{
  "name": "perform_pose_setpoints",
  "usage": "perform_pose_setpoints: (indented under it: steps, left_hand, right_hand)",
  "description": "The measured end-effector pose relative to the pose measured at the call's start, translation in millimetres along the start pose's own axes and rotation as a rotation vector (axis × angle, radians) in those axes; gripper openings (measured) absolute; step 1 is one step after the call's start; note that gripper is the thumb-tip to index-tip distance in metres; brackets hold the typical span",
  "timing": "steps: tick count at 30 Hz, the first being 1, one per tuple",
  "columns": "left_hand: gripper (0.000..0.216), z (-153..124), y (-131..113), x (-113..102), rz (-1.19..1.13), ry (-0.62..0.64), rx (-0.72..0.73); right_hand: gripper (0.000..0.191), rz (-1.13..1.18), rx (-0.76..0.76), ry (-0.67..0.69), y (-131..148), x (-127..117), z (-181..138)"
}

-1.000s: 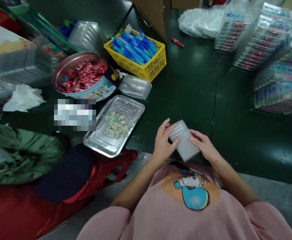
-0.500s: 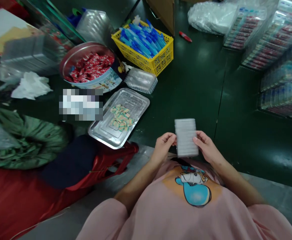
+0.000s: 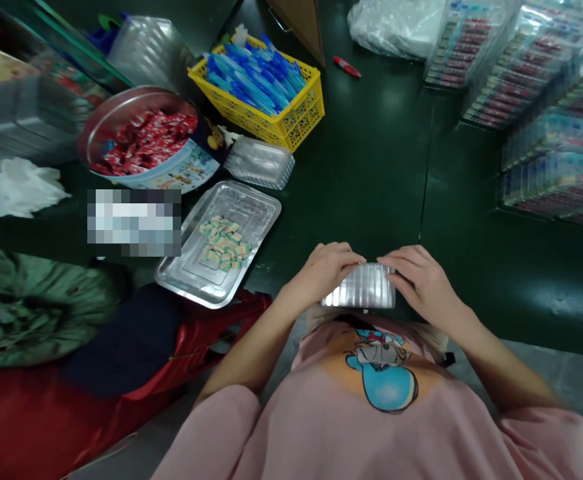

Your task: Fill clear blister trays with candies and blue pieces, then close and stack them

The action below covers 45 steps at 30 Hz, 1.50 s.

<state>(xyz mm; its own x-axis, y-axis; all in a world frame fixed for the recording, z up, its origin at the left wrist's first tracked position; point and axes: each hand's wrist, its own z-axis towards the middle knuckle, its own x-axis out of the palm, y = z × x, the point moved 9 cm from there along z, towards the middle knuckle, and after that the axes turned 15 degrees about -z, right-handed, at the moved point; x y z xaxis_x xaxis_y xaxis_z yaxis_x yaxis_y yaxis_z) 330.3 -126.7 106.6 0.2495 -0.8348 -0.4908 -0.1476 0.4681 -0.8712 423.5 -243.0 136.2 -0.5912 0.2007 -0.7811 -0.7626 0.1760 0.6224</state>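
A stack of clear plastic trays (image 3: 364, 288) lies at the table's front edge, close to my shirt, its ribbed side showing. My left hand (image 3: 330, 267) is closed on the stack's left end, with the fingertips over the top edge. At the opposite end my right hand (image 3: 416, 277) grips the upper right corner between thumb and fingers. To the left, a metal tray (image 3: 181, 272) bears a small heap of green and cream pieces (image 3: 225, 243).
Behind the metal tray are a round tin (image 3: 171, 167) of red wrapped pieces, more clear trays (image 3: 261, 162) and a yellow basket (image 3: 291, 130) of blue items. A red pen-like object (image 3: 346, 67) lies farther back. Filled clear packs (image 3: 516, 73) stand in rows at right. A red chair (image 3: 211, 337) is at left.
The tray stack has turned from upright to lying lengthwise across and come slightly nearer my body. Both hands have shifted from its sides onto its upper edge. The camera view has shifted a little right.
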Motion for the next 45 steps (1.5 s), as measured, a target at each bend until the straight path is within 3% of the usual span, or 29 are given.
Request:
perform_pose_setpoints:
  steps: [4, 7, 9, 12, 17, 22, 32, 36, 45]
  left_hand:
    - [0.027, -30.4, -16.8, 6.3, 0.208, -0.271, 0.057]
    - [0.035, -57.9, -17.5, 27.3, 0.222, -0.235, 0.150]
    - [0.038, -71.8, -11.0, 30.1, 0.211, -0.216, 0.187]
    - [0.035, -81.5, 6.5, 16.0, 0.166, -0.212, 0.150]
    - [0.035, -87.7, 25.2, -11.6, 0.121, -0.201, 0.107]
    - [0.040, -96.1, 36.2, -14.2, 0.074, -0.202, 0.105]
    - [0.041, -87.5, 30.2, -15.2, 0.059, -0.203, 0.093]
    - [0.041, -92.6, 31.3, -19.9, 0.029, -0.286, 0.078]
    - [0.037, -112.1, 13.1, -25.9, 0.340, -0.374, 0.225]
  right_hand:
    - [0.023, 0.107, 0.020, 0.175, -25.5, 33.6, 30.1]
    - [0.019, 0.231, 0.087, 0.338, -36.4, 60.6, 32.0]
    - [0.017, 0.341, 0.147, 0.460, -36.7, 76.6, 29.4]
    - [0.018, 0.515, 0.217, 0.581, -27.3, 96.7, 32.5]
    - [0.020, 0.752, 0.309, 0.663, -10.9, 124.9, 50.8]
    - [0.017, 0.846, 0.362, 0.753, -7.7, 139.5, 53.7]
    - [0.017, 0.863, 0.425, 0.687, -7.5, 140.5, 56.3]
    - [0.023, 0.804, 0.393, 0.617, -11.7, 135.3, 67.3]
    - [0.020, 0.570, 0.565, 0.324, -109.7, 130.2, 170.5]
